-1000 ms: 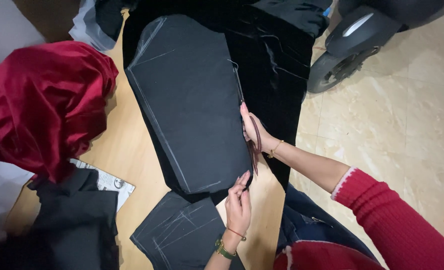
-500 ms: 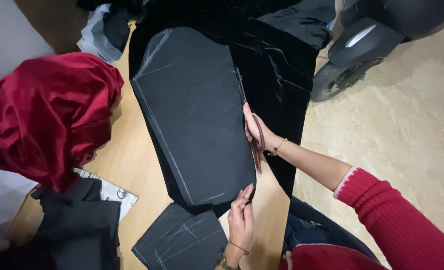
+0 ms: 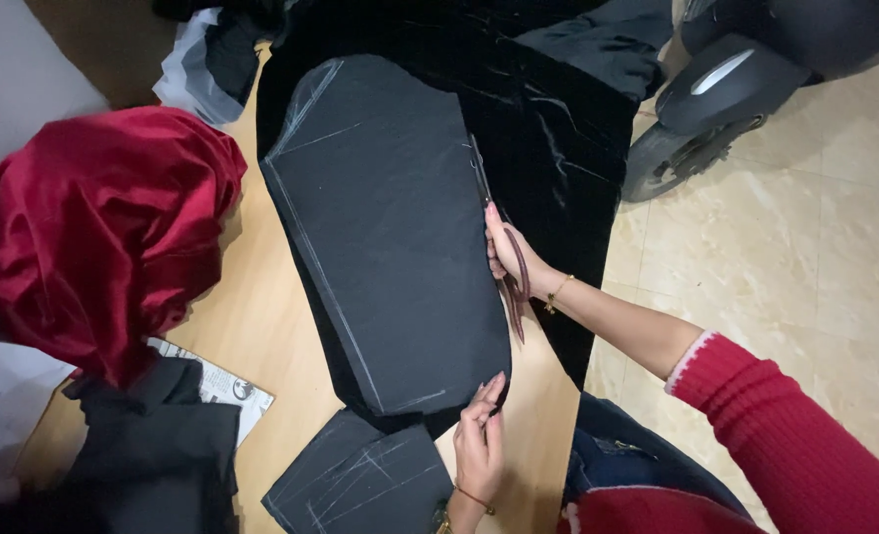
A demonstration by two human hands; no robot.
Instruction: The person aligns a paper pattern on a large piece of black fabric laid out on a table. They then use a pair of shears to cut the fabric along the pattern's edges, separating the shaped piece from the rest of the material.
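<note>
While the scissors (image 3: pixel 504 267) ran along the right edge of the grey pattern piece (image 3: pixel 385 227), the right hand (image 3: pixel 511 259) was closed through their dark reddish handles, fingers wrapped tight, blades pointing away from the person toward the far edge of the worktop (image 3: pixel 262 336). Left hand (image 3: pixel 481 440): fingers held together and flat, fingertips pressing the near right corner of the pattern piece, clasping nothing. Step judged: cutting black velvet fabric (image 3: pixel 548 129) around the pattern outline. Handling notes, as judgement: the blades would do best kept just outside the pattern edge, the lower blade sliding on the worktop so the velvet was not lifted; the pinning hand would serve better if moved up to stay near the cut, since slippery pile tends to creep under a template; long steady strokes would suit the straight side. Pattern piece: matt dark grey, elongated with angled shoulders and a tapered near end, marked with white chalk lines along its left side and corners; it lay flat on the velvet at the middle of the worktop. Velvet: black, faintly glossy, with pale scuff streaks, spread from the far edge down the right side, its right portion hanging over the worktop's right edge. Adjacent items: a second chalk-marked dark piece (image 3: pixel 360 485) at the near edge; a bundle of red satin (image 3: pixel 103 227) at the left edge.
</note>
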